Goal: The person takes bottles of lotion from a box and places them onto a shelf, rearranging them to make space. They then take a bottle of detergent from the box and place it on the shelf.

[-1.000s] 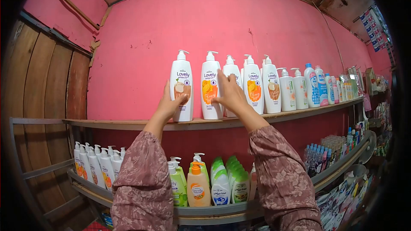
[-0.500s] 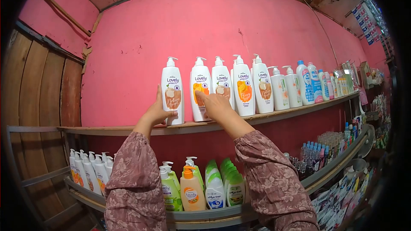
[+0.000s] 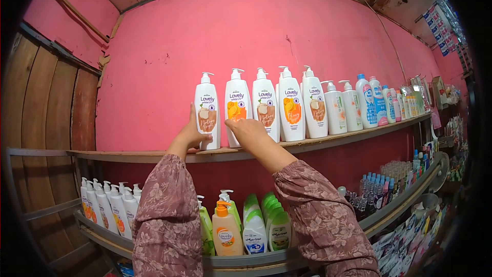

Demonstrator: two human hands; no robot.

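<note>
Toward the left side of the room, upright planks [image 3: 51, 102] stand beside a pink wall [image 3: 230, 36]. Near the left end of the lower shelf [image 3: 241, 263], white pump bottles [image 3: 104, 210] crowd together in rows. On the upper shelf [image 3: 128, 157], well in from its left end and near its front edge, the first tall bottle [image 3: 208, 107] stands upright with a coconut-like picture on its label. The person's left hand [image 3: 193, 132] is spread wide at its left side, fingers pointing up along it and the thumb laid low across its front.

Just beside it, a little apart, stands the second tall bottle [image 3: 236, 96], orange on its label. The right hand [image 3: 253, 136] crosses before its lower half, fingers bent, fingertips near its left edge; from where I stand I cannot tell whether they grip it. Below, between the sleeves, a peach bottle [image 3: 226, 236] with an orange pump stands next to green-capped bottles [image 3: 254, 237].

Farther right on the upper shelf come three more tall bottles [image 3: 291, 105], then shorter pump bottles [image 3: 335, 110] and a blue bottle [image 3: 366, 105]. Toward the lower shelf's right end, small blue-capped bottles [image 3: 376, 190] cluster, with a fan [image 3: 442, 172] beyond.
</note>
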